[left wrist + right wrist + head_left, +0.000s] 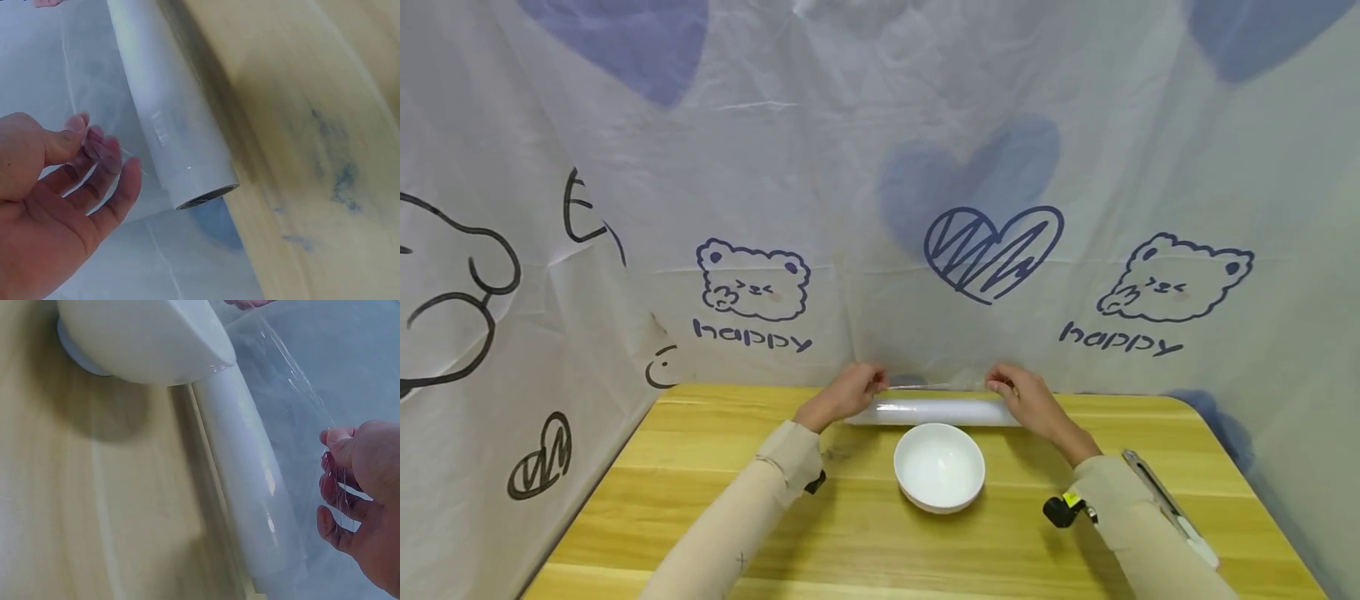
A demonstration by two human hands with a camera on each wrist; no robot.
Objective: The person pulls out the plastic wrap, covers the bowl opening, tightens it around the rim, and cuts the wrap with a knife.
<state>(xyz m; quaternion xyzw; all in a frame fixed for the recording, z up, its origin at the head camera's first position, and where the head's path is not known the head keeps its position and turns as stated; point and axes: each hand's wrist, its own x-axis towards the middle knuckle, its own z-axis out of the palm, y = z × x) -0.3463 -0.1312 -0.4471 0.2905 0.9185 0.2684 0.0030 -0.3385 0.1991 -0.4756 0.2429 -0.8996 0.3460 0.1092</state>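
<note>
A roll of clear plastic wrap (943,412) lies crosswise near the far edge of the table, just behind a white bowl (939,468). My left hand (856,389) pinches one corner of the film's loose edge between thumb and fingertips, above the roll's left end. The other corner is pinched by my right hand (1022,398) near the right end. Between both hands the thin film (290,372) stretches as a shiny line in the right wrist view. The roll's hollow core (207,197) shows in the left wrist view.
A utility knife (1172,508) lies on the wooden table (647,500) at the right, beside the right forearm. Behind the table hangs a white cloth (865,183) with heart and bear drawings. Another cloth side closes off the left.
</note>
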